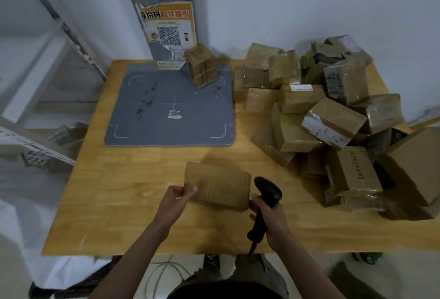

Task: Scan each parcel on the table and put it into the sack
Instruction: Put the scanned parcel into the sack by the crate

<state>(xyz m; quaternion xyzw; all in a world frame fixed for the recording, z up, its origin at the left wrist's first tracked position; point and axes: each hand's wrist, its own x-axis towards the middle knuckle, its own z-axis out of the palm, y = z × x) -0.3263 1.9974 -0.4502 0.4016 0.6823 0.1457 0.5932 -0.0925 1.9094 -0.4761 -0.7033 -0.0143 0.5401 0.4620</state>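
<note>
Parcel (217,185): near table (123,203) edge, pinched at its left end.
Left hand (177,197): clamped on parcel.
Right hand (271,215): wrapped round scanner (265,203), just beside parcel.
Pile (328,118): heaped right.
Pad (173,108): far left.

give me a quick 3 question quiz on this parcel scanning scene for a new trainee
1. True or false: the left hand grips the brown parcel at its left edge.
2. What does the right hand hold?
A. a tape roll
B. the black handheld scanner
C. a pen
3. Fill in: a single taped parcel stands at the far edge of the grey ____, apart from the parcel pile.

Key: 1 true; 2 B; 3 pad
</note>
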